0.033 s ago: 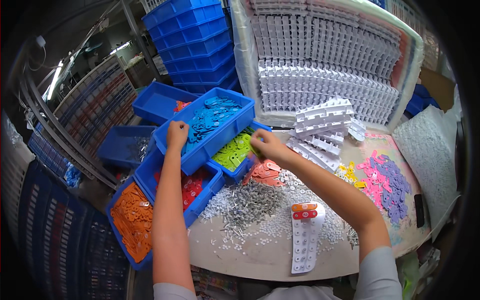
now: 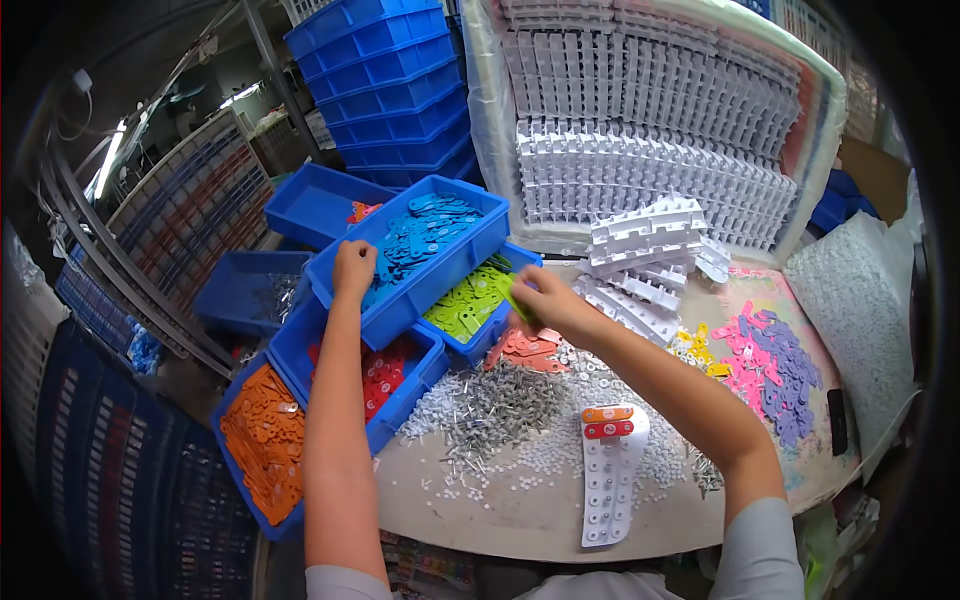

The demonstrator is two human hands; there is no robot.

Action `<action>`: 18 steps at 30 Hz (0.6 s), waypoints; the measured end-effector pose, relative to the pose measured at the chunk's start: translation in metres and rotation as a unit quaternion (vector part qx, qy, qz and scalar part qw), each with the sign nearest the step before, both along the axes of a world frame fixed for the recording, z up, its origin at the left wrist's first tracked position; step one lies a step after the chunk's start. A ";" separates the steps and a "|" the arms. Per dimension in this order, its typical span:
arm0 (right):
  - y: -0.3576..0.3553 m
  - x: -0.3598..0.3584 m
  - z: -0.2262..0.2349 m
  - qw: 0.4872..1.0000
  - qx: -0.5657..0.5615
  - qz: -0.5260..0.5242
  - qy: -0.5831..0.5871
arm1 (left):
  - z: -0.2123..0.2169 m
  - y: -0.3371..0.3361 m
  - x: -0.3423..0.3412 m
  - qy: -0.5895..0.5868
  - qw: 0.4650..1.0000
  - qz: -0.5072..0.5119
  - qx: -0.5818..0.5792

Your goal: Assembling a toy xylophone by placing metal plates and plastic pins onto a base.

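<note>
My right hand (image 2: 550, 302) pinches a flat lime-green plastic piece (image 2: 521, 293) by the right edge of a blue bin of similar lime-green pieces (image 2: 466, 305). Above that bin sits another blue bin (image 2: 395, 312), heaped with blue strips (image 2: 425, 235). My left hand (image 2: 354, 268) is closed at its left end, beside the blue strips; what its fingers hold, if anything, is hidden. On the table before me lies a white perforated plastic strip (image 2: 606, 495), with an orange piece (image 2: 608, 413) and a red piece (image 2: 605, 430) fitted across its far end.
Bins of red pieces (image 2: 385, 380) and orange pieces (image 2: 262, 440) stand left. Metal rivets (image 2: 500, 405), coral pieces (image 2: 530, 348), pink pieces (image 2: 748, 350) and purple pieces (image 2: 790, 375) lie in piles. White mouldings (image 2: 648, 240) are stacked behind, near tall blue bins (image 2: 385, 90).
My right hand has moved slightly to the right, away from the lime-green heap, with the lime-green piece in its fingers. My left hand has hardly moved.
</note>
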State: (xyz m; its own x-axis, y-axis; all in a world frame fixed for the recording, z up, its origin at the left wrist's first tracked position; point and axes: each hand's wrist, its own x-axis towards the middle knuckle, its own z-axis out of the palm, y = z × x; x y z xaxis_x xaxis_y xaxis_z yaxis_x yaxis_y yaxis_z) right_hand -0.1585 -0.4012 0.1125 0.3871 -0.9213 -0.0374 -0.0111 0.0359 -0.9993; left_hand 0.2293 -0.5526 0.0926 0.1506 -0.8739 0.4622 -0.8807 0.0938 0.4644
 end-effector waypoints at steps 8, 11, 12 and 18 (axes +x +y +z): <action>0.168 -0.120 0.002 0.997 0.063 -0.040 0.025 | -0.003 -0.002 0.010 0.094 0.985 -0.080 -0.119; 0.208 -0.152 -0.011 0.984 -0.007 -0.149 0.097 | 0.020 0.019 -0.012 0.321 0.941 -0.071 -0.082; 0.227 -0.161 -0.012 0.981 0.015 -0.167 0.100 | 0.036 0.036 -0.032 0.394 0.902 -0.143 -0.105; 0.262 -0.177 -0.034 0.976 0.009 -0.205 0.069 | 0.076 0.212 -0.168 0.503 0.820 -0.271 -0.027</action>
State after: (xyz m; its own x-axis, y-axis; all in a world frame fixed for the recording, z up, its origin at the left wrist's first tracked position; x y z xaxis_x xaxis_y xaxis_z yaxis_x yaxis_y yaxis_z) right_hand -0.3352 -0.1396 0.0784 -0.0247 -0.9965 -0.0803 -0.1266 0.0828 -0.9885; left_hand 0.0613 -0.3409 0.1688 0.0761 -0.9207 0.3827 0.1239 0.3895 0.9126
